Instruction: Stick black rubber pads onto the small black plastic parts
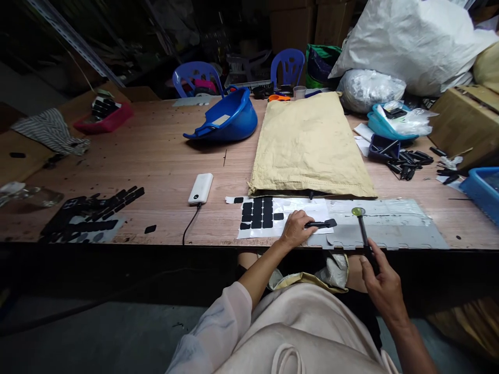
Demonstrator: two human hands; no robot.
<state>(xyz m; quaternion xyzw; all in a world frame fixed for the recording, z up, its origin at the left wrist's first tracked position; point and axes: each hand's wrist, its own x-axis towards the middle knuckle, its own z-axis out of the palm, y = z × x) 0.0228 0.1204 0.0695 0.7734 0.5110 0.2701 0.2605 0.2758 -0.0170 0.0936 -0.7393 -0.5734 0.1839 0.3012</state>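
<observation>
My left hand (297, 228) rests on a white backing sheet (312, 210) at the table's near edge, its fingers pinching a small black flat part (322, 224). Several black rectangular pads (258, 213) sit in rows on the sheet just left of that hand. My right hand (384, 285) is below the table edge, closed round the dark handle of a thin tool (363, 231) whose round greenish tip (357, 211) lies on a clear plastic sheet (390, 218).
A tan woven sack (310, 143) lies behind the sheets. A white power bank (201, 188) with a cable, a blue basin (226, 122), loose black parts (97, 208) at left and black pieces (407, 161) at right, a blue crate (483, 192) and cardboard boxes share the wooden table.
</observation>
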